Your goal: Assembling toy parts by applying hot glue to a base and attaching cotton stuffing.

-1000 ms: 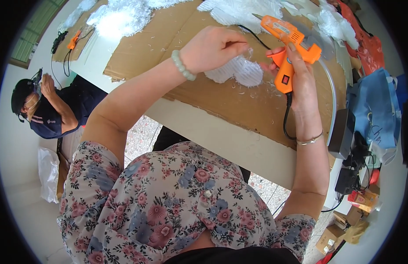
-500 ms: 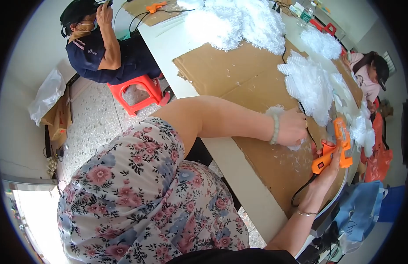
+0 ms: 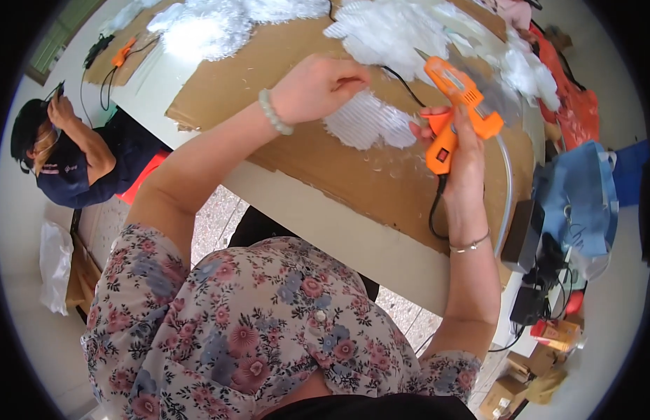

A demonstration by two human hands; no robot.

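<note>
An orange hot glue gun (image 3: pixel 454 98) is gripped in my right hand (image 3: pixel 465 147), its nozzle aimed toward the far left and its black cord trailing from the handle. My left hand (image 3: pixel 321 87), with a pale bead bracelet at the wrist, is raised over the cardboard (image 3: pixel 283 150). Its thumb and fingers are pressed together; whatever they hold, if anything, is too small to name. Just below those fingers lies a flat piece of white ribbed, fluffy material (image 3: pixel 370 122), between my two hands.
White fluffy heaps (image 3: pixel 206 31) cover the far side of the table, with another pile (image 3: pixel 388 35) beyond the glue gun. A second orange glue gun (image 3: pixel 123 52) lies far left. A seated person (image 3: pixel 80 147) is at the left. A blue bag (image 3: pixel 577 196) stands right of the table.
My left hand has lifted off the cardboard and moved left, uncovering the white ribbed piece. The glue gun, still in my right hand, is now turned with its nozzle toward the far left. My view has shifted.
</note>
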